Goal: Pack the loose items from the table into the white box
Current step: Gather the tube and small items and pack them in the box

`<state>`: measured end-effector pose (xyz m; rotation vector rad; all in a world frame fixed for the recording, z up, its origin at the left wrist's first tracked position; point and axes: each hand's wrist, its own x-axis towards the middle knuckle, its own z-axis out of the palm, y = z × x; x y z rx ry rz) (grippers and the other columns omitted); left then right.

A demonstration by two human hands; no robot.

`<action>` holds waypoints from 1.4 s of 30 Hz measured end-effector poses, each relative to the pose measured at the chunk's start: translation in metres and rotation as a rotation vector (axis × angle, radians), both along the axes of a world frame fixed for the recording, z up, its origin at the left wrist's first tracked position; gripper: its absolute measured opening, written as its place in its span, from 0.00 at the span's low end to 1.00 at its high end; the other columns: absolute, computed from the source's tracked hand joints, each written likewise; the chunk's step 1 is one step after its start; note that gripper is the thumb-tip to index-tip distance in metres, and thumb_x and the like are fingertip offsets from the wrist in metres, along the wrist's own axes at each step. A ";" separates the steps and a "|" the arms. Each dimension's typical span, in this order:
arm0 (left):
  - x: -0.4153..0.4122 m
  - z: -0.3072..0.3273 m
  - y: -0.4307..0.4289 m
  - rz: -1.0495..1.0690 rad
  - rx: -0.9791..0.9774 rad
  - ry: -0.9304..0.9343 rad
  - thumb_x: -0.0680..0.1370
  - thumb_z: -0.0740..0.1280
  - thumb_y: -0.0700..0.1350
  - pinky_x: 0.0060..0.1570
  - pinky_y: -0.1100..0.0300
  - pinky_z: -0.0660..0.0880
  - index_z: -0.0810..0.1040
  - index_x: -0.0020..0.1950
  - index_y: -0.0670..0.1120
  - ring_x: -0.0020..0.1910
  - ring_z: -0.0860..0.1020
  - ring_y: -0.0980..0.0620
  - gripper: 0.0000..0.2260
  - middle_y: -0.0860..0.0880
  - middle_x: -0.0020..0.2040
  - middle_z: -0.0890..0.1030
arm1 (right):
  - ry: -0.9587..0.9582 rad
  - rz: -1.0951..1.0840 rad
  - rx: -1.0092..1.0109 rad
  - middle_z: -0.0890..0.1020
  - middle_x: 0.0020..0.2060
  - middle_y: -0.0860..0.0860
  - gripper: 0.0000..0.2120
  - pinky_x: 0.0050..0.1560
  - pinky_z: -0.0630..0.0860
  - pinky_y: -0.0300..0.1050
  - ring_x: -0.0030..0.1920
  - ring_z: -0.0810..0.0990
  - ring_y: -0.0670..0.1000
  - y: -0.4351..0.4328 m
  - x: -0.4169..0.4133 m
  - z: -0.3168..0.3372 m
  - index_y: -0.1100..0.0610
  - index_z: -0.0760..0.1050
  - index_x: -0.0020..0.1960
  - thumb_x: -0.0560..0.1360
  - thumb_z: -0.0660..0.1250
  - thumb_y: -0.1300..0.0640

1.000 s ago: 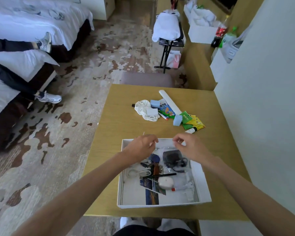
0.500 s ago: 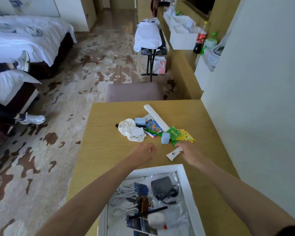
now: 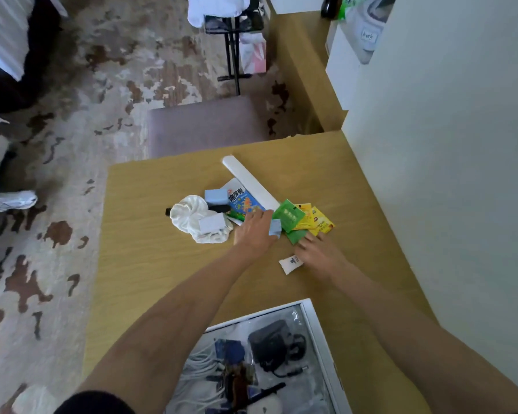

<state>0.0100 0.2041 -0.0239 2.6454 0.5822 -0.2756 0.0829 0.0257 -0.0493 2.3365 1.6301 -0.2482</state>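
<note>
One view only, from the person's head, wide-angle, edges bent. It looks forward and steeply down over a wooden table (image 3: 150,258) from the near side. Both forearms enter from the bottom edge and reach away from the lens; left hand (image 3: 256,233) and right hand (image 3: 317,253) sit mid-frame. The white box (image 3: 319,333) is nearest, cut by the bottom edge. Carpet (image 3: 81,162) and a chair seat (image 3: 204,124) fill the far upper part; a pale wall (image 3: 446,144) closes the right.
</note>
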 end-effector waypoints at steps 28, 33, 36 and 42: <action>-0.244 0.119 -0.039 0.381 -0.618 -0.620 0.68 0.76 0.49 0.37 0.67 0.72 0.75 0.50 0.53 0.43 0.78 0.60 0.15 0.56 0.45 0.81 | 1.029 -0.201 0.629 0.80 0.37 0.45 0.15 0.36 0.72 0.41 0.35 0.76 0.47 0.005 -0.139 0.168 0.49 0.77 0.47 0.68 0.74 0.41; -0.302 0.105 -0.056 0.367 -0.639 -0.561 0.67 0.75 0.51 0.38 0.69 0.72 0.75 0.52 0.51 0.42 0.78 0.58 0.17 0.54 0.47 0.81 | 1.055 -0.099 0.453 0.76 0.28 0.41 0.11 0.25 0.62 0.31 0.26 0.69 0.39 0.001 -0.190 0.153 0.40 0.76 0.40 0.66 0.78 0.46; -0.330 0.091 -0.070 0.301 -0.515 -0.444 0.69 0.75 0.45 0.46 0.62 0.74 0.73 0.53 0.52 0.48 0.76 0.53 0.16 0.50 0.51 0.77 | 0.905 -0.023 0.387 0.81 0.33 0.44 0.14 0.29 0.68 0.32 0.33 0.77 0.40 -0.009 -0.218 0.135 0.47 0.79 0.44 0.63 0.78 0.45; -0.365 0.077 -0.078 -0.041 -0.110 -0.115 0.69 0.73 0.54 0.66 0.56 0.65 0.66 0.68 0.52 0.67 0.67 0.53 0.30 0.52 0.66 0.73 | 0.822 -0.008 0.194 0.82 0.38 0.44 0.16 0.35 0.77 0.41 0.38 0.80 0.42 -0.043 -0.243 0.101 0.49 0.80 0.46 0.63 0.73 0.43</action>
